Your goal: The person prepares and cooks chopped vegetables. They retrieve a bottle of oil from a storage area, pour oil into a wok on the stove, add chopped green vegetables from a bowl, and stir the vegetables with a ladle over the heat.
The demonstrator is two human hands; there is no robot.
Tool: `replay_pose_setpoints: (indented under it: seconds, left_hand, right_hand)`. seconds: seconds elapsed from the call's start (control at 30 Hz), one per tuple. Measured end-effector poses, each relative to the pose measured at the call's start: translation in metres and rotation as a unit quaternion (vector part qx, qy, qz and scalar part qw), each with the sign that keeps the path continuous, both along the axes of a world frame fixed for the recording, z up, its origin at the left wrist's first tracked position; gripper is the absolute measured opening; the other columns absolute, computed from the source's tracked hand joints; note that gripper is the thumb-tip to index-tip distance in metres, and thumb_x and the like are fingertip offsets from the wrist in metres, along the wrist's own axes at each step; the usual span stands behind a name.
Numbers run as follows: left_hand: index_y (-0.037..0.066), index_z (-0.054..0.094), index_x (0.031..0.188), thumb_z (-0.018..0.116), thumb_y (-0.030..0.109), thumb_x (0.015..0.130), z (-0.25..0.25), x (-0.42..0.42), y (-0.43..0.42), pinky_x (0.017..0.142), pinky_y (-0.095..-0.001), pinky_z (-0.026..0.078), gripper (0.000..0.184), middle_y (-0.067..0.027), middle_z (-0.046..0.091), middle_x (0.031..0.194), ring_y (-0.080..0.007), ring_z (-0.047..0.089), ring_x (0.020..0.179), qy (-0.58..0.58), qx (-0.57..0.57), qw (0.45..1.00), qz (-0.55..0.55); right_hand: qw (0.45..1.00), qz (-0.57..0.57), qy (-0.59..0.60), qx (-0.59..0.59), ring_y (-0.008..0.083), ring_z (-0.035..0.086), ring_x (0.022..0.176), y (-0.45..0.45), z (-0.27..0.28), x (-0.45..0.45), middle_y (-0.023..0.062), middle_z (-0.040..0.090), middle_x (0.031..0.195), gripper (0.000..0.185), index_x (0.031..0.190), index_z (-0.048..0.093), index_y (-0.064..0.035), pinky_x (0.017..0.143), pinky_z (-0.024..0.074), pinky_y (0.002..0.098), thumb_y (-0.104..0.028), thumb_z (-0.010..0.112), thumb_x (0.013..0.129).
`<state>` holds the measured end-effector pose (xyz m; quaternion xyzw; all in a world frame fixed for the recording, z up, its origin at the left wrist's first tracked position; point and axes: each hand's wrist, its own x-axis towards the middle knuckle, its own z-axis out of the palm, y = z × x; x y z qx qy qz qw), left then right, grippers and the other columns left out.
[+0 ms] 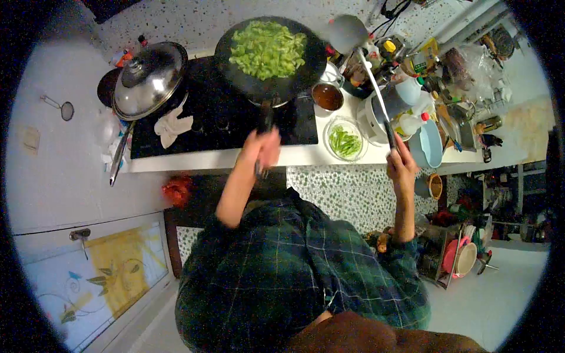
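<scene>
My left hand [262, 150] is wrapped round the black handle of a wok [313, 59]. Chopped green vegetables [268, 50] lie spread in the wok, which is on the black cooktop [226, 132]. In my right hand [403, 163] is the dark grip of a long-handled spatula [374, 76]. Its broad blade is raised to the right of the wok, apart from the food. Between my hands, on the white counter, stands a glass bowl [363, 141] with sliced green pieces. A smaller bowl [327, 97] behind it holds something brown.
A lidded pan [150, 79] occupies the cooktop's left side, its handle jutting past the front edge. Beside it lies a pale cloth [173, 126]. Bottles [407, 88], a blue basin [432, 144] and a sink [464, 126] crowd the right side.
</scene>
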<state>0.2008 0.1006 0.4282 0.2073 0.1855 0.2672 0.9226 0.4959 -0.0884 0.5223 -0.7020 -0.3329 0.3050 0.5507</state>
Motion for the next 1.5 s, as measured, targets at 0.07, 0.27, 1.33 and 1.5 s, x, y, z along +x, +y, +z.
replay_pose_setpoints:
  seconds: [0.07, 0.27, 1.33, 1.5]
  left_hand:
    - [0.013, 0.042, 0.066, 0.051, 0.012, 0.083, 0.013, -0.02, -0.032, 0.03, -0.0247, 0.021, 0.019, 0.0047, 0.032, 0.046, -0.0081, 0.03, 0.032, 0.011, -0.044, 0.999, 0.0]
    - [0.015, 0.038, 0.058, 0.048, 0.013, 0.087, 0.002, 0.008, 0.004, 0.033, -0.0209, 0.021, 0.031, 0.0057, 0.032, 0.046, -0.0048, 0.028, 0.034, -0.016, 0.03, 0.999, 0.037]
    - [0.011, 0.041, 0.063, 0.052, 0.014, 0.087, -0.035, 0.006, 0.03, 0.032, -0.0199, 0.024, 0.027, 0.0042, 0.037, 0.051, -0.0039, 0.031, 0.037, -0.065, -0.053, 0.996, -0.019]
    - [0.012, 0.041, 0.061, 0.047, 0.022, 0.091, -0.04, 0.011, 0.028, 0.033, -0.0205, 0.022, 0.032, 0.0055, 0.031, 0.047, -0.0042, 0.027, 0.035, -0.073, -0.053, 0.995, -0.033]
  right_hand:
    - [1.0, -0.003, 0.004, 0.029, 0.0008, 0.032, 0.046, -0.018, -0.007, 0.02, -0.0064, 0.043, 0.063, 0.042, 0.128, 0.044, -0.0069, 0.041, 0.0238, 0.0159, -0.013, 0.051, 0.087]
    - [0.998, -0.003, 0.008, 0.068, 0.001, 0.027, 0.04, -0.028, -0.015, 0.014, -0.007, 0.035, 0.054, 0.046, 0.13, 0.038, -0.0016, 0.036, 0.0203, 0.0184, -0.018, 0.05, 0.09]
    - [0.887, 0.2, -0.417, -0.003, 0.0302, 0.062, 0.09, 0.128, 0.006, 0.013, 0.0185, 0.06, 0.105, 0.037, 0.121, 0.051, -0.0113, 0.078, 0.0464, 0.0335, -0.013, 0.053, 0.084]
    - [0.795, 0.28, -0.533, -0.072, 0.0369, 0.06, 0.079, 0.228, 0.018, -0.013, 0.0216, 0.061, 0.088, 0.032, 0.113, 0.056, -0.0106, 0.07, 0.0477, 0.0414, -0.018, 0.053, 0.083]
